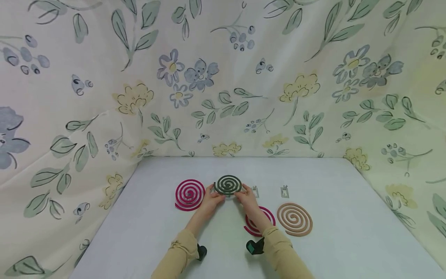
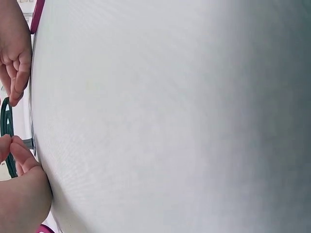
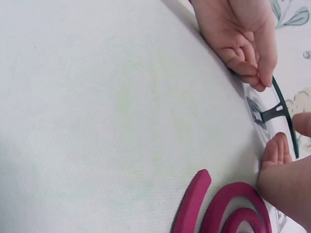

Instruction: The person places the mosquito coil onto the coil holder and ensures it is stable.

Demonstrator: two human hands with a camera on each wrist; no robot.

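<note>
A dark green mosquito coil (image 1: 228, 185) is held level just above the table by both hands. My left hand (image 1: 210, 204) pinches its left edge, and my right hand (image 1: 248, 200) grips the right edge between thumb and fingers. In the right wrist view a small metal stand (image 3: 275, 112) reaches up to the underside of the coil, between the hands; whether it is fixed to the coil I cannot tell. To the left lies a magenta coil (image 1: 189, 193), with metal showing under its centre. A second magenta coil (image 3: 192, 204) lies partly hidden beneath my right forearm.
A tan coil (image 1: 293, 219) lies flat to the right of the right forearm. Behind it are two small metal stands (image 1: 284, 191), one partly covered by the right hand. Floral cloth (image 1: 223, 97) hangs along the back and sides of the white table (image 1: 139, 232).
</note>
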